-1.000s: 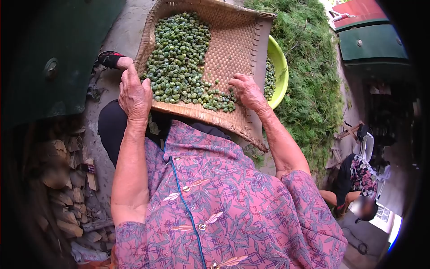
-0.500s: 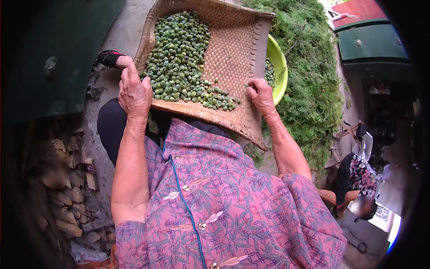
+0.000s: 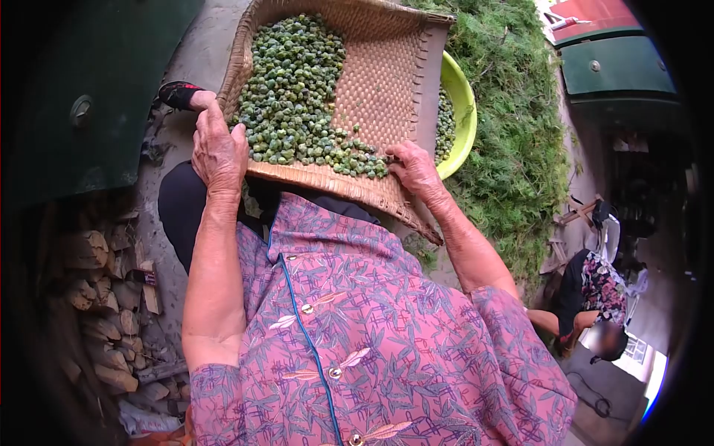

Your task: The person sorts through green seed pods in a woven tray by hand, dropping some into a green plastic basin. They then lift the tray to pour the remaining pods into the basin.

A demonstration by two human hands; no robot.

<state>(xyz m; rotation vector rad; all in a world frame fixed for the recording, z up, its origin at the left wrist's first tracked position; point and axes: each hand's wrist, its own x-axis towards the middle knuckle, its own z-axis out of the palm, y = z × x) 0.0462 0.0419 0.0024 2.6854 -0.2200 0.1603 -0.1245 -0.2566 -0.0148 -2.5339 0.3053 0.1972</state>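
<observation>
Green fruits point(image 3: 294, 89) lie heaped in a woven basket point(image 3: 379, 89), ahead of and between the hands. The left hand point(image 3: 221, 149) curls round the basket's side rim; the right hand point(image 3: 416, 169) bends its fingers at the heap's thin end, though I cannot tell whether they pinch one. Just beyond it, a lime-coloured bowl point(image 3: 467, 119) holds more.

Top edge of basket point(image 3: 375, 97) cut off; bowl point(image 3: 465, 119) partly hidden.
</observation>
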